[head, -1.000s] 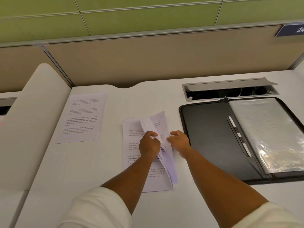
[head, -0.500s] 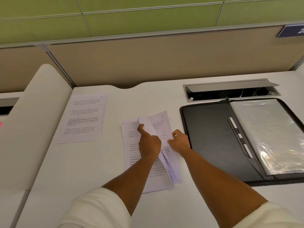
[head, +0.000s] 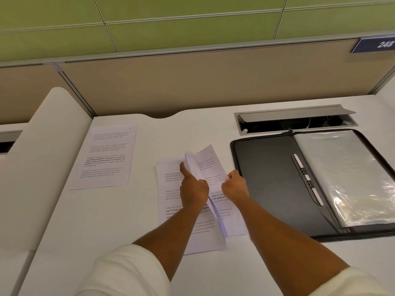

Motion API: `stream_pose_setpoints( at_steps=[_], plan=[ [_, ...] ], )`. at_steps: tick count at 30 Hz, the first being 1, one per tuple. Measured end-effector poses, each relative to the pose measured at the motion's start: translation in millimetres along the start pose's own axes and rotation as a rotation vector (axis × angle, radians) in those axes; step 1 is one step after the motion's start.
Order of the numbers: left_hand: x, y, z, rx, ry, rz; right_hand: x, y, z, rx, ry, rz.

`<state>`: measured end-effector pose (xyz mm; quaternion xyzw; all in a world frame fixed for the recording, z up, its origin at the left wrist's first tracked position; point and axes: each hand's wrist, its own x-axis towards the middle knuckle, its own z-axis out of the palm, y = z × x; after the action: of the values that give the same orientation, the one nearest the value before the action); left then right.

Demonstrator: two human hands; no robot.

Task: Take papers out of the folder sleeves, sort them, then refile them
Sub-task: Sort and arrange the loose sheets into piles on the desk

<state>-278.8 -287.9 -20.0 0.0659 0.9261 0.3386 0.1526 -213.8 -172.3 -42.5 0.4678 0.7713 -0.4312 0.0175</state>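
A white desk (head: 119, 214) stood against a tan partition (head: 192, 82) with a grey rail along its top; above rose a green panelled wall (head: 171, 18); a blue sign (head: 376, 44) read 248; an open cable hatch (head: 295, 122) sat in the desktop; a white divider (head: 49, 146) curved at left.

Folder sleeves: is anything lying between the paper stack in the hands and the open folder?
Nothing visible. Bare desk separates the paper stack from the folder; its sleeves lie uncovered. Both left hand and right hand hold the stack.
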Motion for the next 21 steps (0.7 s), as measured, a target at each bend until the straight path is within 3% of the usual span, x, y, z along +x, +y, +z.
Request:
stream_pose_setpoints(
  at_steps=[5,11,21],
  plan=[
    [2.9,-1.7,-0.7,-0.027,-0.029,0.008,0.4,-2.9,4.2,0.093,-0.013,-0.024],
    [6.8,-8.2,-3.2,-0.075,-0.061,0.028,-1.0,-4.6,10.8,0.009,-0.128,-0.050],
    [-19.5,-8.8,-10.5,-0.053,-0.125,0.067,-24.7,4.0,-0.7,-0.119,-0.175,-0.046]
  ],
)
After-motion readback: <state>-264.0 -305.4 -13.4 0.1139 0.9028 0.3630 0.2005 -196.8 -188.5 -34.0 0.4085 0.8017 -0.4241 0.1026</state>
